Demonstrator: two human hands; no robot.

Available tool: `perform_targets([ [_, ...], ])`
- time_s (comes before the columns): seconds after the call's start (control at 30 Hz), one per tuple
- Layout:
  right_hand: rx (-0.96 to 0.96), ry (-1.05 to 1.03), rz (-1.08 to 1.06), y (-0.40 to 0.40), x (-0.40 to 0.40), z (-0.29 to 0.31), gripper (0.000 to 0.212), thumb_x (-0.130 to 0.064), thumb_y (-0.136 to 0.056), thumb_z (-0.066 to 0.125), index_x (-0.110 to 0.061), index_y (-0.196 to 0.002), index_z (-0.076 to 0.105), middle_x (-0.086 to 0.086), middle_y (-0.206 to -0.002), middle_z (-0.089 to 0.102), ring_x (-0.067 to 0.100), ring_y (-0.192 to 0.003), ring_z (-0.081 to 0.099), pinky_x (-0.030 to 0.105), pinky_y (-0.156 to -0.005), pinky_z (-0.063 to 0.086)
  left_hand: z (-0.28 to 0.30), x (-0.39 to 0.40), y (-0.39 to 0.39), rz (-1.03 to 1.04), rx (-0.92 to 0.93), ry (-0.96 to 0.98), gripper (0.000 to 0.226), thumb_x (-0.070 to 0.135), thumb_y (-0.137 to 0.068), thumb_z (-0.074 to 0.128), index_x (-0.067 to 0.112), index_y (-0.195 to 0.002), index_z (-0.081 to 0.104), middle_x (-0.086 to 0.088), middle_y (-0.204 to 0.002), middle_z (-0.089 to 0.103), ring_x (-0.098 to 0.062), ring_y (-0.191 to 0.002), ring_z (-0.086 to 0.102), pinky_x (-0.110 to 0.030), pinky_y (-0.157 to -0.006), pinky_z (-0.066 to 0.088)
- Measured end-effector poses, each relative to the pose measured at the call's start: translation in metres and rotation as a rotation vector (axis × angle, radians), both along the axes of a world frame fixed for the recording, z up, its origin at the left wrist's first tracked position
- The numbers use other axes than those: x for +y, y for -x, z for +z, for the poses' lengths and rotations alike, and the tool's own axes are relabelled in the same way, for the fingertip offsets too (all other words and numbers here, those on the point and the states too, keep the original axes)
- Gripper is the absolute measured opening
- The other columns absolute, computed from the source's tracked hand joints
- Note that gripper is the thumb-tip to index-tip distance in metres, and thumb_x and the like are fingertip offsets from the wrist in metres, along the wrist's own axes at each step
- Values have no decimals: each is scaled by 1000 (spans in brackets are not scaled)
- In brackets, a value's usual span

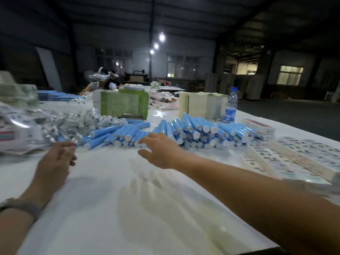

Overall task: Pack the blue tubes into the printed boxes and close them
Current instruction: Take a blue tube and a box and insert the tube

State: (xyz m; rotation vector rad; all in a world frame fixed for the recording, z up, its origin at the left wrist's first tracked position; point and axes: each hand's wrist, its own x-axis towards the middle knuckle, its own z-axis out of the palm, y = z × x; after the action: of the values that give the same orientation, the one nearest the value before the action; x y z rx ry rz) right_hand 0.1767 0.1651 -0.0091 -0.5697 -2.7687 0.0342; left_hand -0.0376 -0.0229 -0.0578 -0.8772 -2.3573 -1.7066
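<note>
A long heap of blue tubes (185,133) with white caps lies across the middle of the white table (114,190). My right hand (160,150) stretches toward the heap with straight fingers, its fingertips at the caps of the nearest tubes. It holds nothing. My left hand (57,159) hovers at the left end of the heap with loosely curled fingers and holds nothing. Printed boxes (298,159) lie in rows at the right, flat on the table.
A pile of clear plastic packets (60,124) lies at the left. Behind the tubes stand a green bundle (125,103), a pale stack of flat cartons (202,105) and a water bottle (231,105). People with headsets (99,80) sit at the far side.
</note>
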Motion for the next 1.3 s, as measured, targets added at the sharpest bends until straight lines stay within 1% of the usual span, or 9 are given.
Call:
perform_targets([
  [0.13, 2, 2, 222, 81, -62, -32, 55, -52, -99, 43, -29, -149, 36, 1, -153, 38, 29, -140, 29, 49, -113, 30, -8, -10, -10, 21, 105, -88, 14, 5, -99, 54, 14, -104, 64, -7, -80, 63, -25, -72, 58, -29, -63, 44],
  [0.23, -53, 82, 264, 114, -87, -62, 57, -58, -98, 36, -33, -150, 33, -3, -154, 38, 27, -140, 31, 44, -114, 29, -9, -9, 4, 74, 112, -112, 21, 0, -95, 54, 18, -99, 65, 4, -74, 61, -12, -68, 57, -10, -59, 39],
  [0.37, -104, 90, 294, 126, -83, -73, 59, -61, -96, 25, -32, -144, 43, -6, -145, 48, 26, -134, 38, 42, -111, 32, -11, -12, 10, 119, 128, -103, 29, -3, -91, 51, 23, -93, 62, 9, -71, 57, 4, -60, 53, -8, -56, 37],
  [0.47, -90, 91, 292, 127, -85, -73, 55, -60, -95, 23, -32, -133, 51, -8, -138, 52, 24, -131, 40, 41, -109, 33, -8, -13, 17, 151, 104, -80, 32, -1, -92, 50, 29, -91, 61, 6, -80, 60, -4, -71, 56, -14, -63, 42],
  [0.67, -79, 103, 296, 124, -88, -70, 47, -56, -100, 28, -34, -135, 50, -8, -146, 47, 23, -135, 37, 39, -110, 29, 21, -36, 90, 263, 582, 545, 54, -6, -81, 53, 17, -129, 54, -9, -120, 60, -32, -116, 50, -47, -95, 47],
  [0.83, -78, 93, 301, 126, -84, -73, 47, -53, -100, 31, -34, -140, 46, -8, -148, 45, 24, -136, 35, 41, -113, 28, 34, -51, 160, 448, 461, 1122, 95, 50, -82, 73, 31, -152, 13, -7, -156, 33, -42, -141, 28, -61, -106, 37],
  [0.9, -85, 94, 306, 127, -86, -74, 47, -52, -100, 30, -33, -139, 46, -7, -146, 46, 24, -135, 35, 42, -112, 27, 26, -52, 173, 451, 442, 1196, 91, 55, -87, 66, 34, -155, 8, -2, -159, 30, -42, -144, 26, -64, -106, 34],
  [1.1, -91, 109, 311, 130, -84, -73, 47, -52, -100, 30, -30, -138, 48, -4, -142, 48, 26, -132, 36, 46, -110, 27, 16, -43, 182, 615, 642, 1254, 47, 25, -97, 50, 24, -143, 39, -3, -142, 49, -29, -131, 45, -50, -101, 43],
  [1.3, -82, 107, 300, 130, -83, -75, 48, -51, -99, 31, -28, -136, 50, 0, -143, 48, 29, -130, 38, 48, -108, 28, 36, -51, 168, 508, 767, 1288, 40, 38, -92, 60, 22, -128, 53, -1, -124, 60, -24, -115, 59, -36, -80, 51],
])
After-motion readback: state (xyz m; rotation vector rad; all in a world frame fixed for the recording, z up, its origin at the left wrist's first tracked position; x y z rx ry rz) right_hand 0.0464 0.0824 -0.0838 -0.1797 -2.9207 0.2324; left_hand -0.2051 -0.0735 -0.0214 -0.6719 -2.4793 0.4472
